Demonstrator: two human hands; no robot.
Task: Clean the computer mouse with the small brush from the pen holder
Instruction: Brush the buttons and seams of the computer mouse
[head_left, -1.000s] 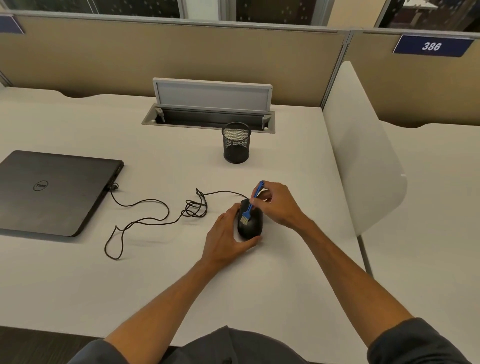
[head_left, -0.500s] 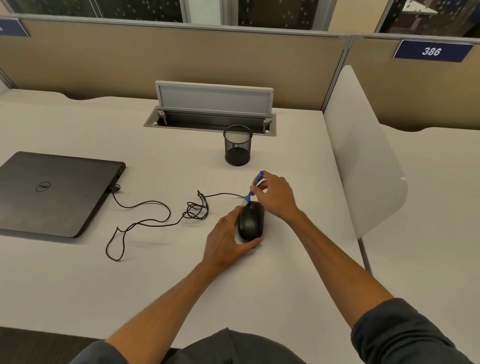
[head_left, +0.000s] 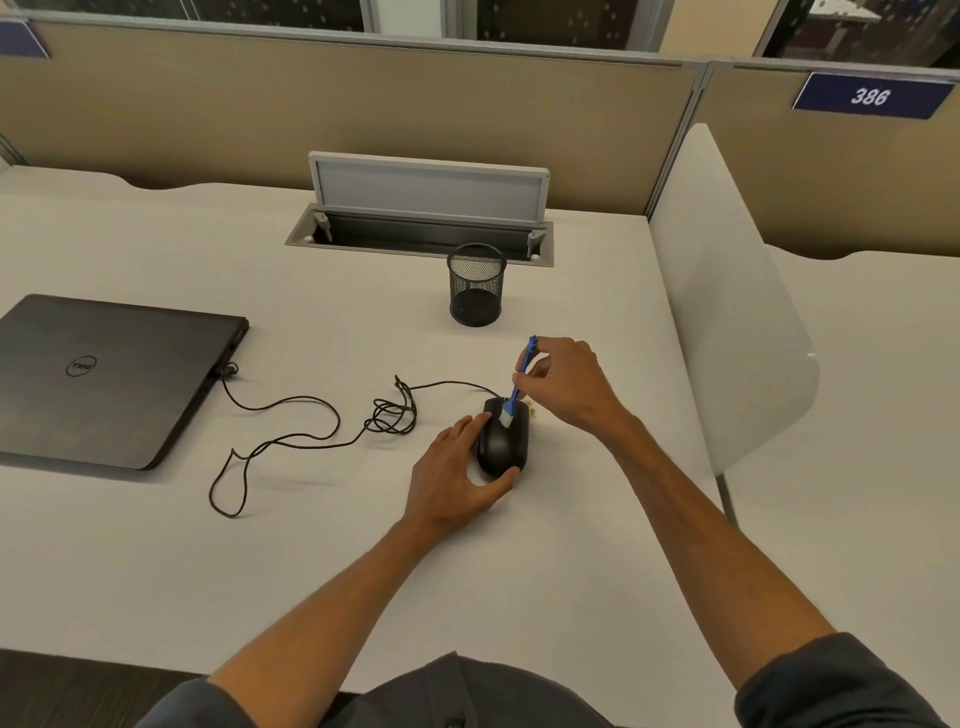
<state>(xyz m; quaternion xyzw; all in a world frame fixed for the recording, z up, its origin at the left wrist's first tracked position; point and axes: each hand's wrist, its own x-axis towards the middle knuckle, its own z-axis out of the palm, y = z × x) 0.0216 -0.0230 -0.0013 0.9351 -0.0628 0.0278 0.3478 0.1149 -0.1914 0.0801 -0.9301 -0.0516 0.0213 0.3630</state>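
Observation:
A black wired computer mouse (head_left: 505, 441) lies on the white desk (head_left: 545, 571). My left hand (head_left: 457, 475) cups its left side and near end, with the thumb curled under the back. My right hand (head_left: 569, 382) pinches the blue handle of a small brush (head_left: 519, 382). The brush leans steeply, and its pale bristles rest on the front of the mouse near the buttons. The black mesh pen holder (head_left: 476, 285) stands beyond the hands and looks empty.
The mouse cable (head_left: 311, 421) loops left to a closed dark laptop (head_left: 104, 379). An open cable hatch (head_left: 423, 228) sits at the back of the desk. A white divider panel (head_left: 727, 312) stands at the right edge.
The brush tip went from mid-mouse to beyond its front end, then back onto the front of the mouse. My left hand has kept its hold.

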